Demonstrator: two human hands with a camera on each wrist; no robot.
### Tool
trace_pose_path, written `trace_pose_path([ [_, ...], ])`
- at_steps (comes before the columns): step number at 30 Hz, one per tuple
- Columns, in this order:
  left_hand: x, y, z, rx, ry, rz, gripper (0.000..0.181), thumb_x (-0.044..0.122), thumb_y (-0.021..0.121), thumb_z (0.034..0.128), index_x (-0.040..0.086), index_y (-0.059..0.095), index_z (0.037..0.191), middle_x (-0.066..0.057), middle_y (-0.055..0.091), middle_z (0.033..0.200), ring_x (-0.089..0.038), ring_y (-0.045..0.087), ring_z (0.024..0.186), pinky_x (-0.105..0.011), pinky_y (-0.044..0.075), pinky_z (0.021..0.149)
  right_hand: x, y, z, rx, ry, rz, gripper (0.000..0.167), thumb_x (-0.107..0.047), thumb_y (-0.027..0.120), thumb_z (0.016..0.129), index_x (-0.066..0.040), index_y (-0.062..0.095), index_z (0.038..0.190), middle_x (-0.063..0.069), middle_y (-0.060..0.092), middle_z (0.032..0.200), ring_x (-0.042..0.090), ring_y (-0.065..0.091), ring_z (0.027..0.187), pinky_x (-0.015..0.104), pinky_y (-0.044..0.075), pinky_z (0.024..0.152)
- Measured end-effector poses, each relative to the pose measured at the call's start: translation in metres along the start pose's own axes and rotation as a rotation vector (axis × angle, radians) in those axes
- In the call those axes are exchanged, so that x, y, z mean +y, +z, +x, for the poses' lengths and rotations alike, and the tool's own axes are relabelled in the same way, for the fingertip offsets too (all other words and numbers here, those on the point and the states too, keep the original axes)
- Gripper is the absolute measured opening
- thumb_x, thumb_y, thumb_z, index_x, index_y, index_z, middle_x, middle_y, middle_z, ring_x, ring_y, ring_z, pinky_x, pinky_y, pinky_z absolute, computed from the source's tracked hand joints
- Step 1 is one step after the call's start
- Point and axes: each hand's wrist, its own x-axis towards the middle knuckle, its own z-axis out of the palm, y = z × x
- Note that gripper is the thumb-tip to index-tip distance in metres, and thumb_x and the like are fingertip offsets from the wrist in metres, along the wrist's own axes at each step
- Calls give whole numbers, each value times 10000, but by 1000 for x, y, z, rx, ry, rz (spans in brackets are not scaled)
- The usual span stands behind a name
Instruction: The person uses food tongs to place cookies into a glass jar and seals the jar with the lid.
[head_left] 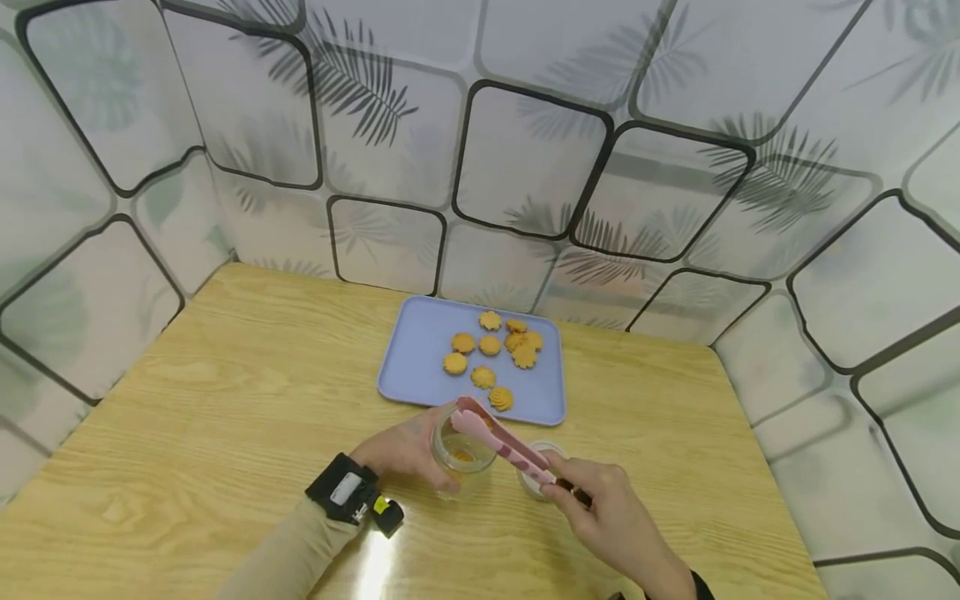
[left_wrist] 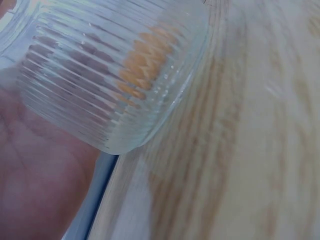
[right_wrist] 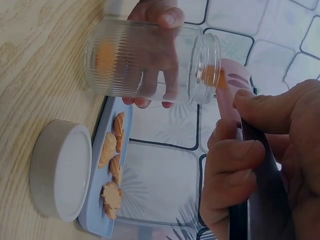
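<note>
From my end, a white round lid (right_wrist: 60, 170) sits on the table (head_left: 225, 375) between the glass jar (head_left: 467, 478) and my right hand (head_left: 603, 508), partly under the tongs (head_left: 517, 450), so it crowds the space below that grip. Beyond the jar lies a blue tray (head_left: 412, 342) of scattered cookies (head_left: 490, 345), its near edge close behind my left hand (head_left: 405, 446). That hand is wrapped round the jar; my right is clamped on the tongs, whose tips pinch one cookie (right_wrist: 211, 76) at the jar's mouth. Another cookie (right_wrist: 106, 58) lies low inside. Patterned panels (head_left: 397, 167) bound the table at the back and sides, the tray's far edge near them. Room to move runs widest to my left, with a narrower strip of wood right of the tray.
</note>
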Motion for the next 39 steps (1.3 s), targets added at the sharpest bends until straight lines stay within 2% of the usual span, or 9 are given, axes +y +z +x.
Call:
trace_pose_path([
  [5,-1,0,0,-3,8,10,877,55,900,646,204,480,1401,-15,577,1349,-218,538,1263,-405,413,1124,-2,1,-2,5,-36,-30,377,-100,715,937,-145,695,1311,-166,481,666,-106,312,521,76,299,425],
  [13,-4,-1,1,-33,58,-32,881,-2,880,667,162,462,1425,-177,563,1380,-232,548,1265,-396,425,1122,-4,-1,-5,-14,-30,-18,399,-81,716,940,-83,670,1336,-163,539,699,-121,323,523,85,319,420],
  [17,-4,-1,0,-36,73,-19,878,43,886,684,141,449,1439,-171,555,1392,-246,524,1304,-419,393,1153,5,-4,-2,20,10,12,426,-57,705,945,-20,631,1362,-101,599,718,-118,322,497,117,331,394],
  [19,-5,-1,0,-35,77,-16,854,59,886,688,115,463,1428,-154,559,1391,-265,511,1329,-443,369,1173,15,-6,4,75,50,-91,438,-68,723,935,8,626,1356,-73,600,715,-93,325,487,141,334,403],
  [22,-5,-2,1,-28,76,-3,825,89,884,693,91,479,1411,-145,567,1383,-278,501,1346,-453,344,1190,36,-6,15,149,141,-374,462,-138,766,913,5,643,1334,-34,590,717,-14,344,490,188,324,425],
  [24,-5,-2,2,-29,68,3,822,103,887,691,88,484,1408,-143,571,1384,-270,502,1347,-438,343,1189,51,-4,21,161,199,-553,483,-196,785,900,0,652,1321,0,586,717,44,382,507,217,334,449],
  [26,-6,-2,2,-30,69,14,827,129,889,693,81,479,1410,-150,570,1386,-271,503,1344,-438,349,1181,66,-1,26,159,233,-655,503,-225,794,891,5,653,1315,53,604,731,113,442,525,259,369,460],
  [31,-9,-3,3,-43,78,12,826,140,889,701,61,471,1409,-187,557,1391,-297,505,1336,-466,364,1169,86,7,38,136,284,-721,515,-238,755,912,1,620,1348,173,655,826,234,548,578,356,443,469],
  [39,-8,-3,2,-43,86,6,832,122,885,702,39,464,1414,-205,551,1393,-316,498,1345,-442,358,1177,90,13,56,82,300,-743,504,-234,702,945,-41,590,1397,197,659,869,214,514,552,327,405,429],
])
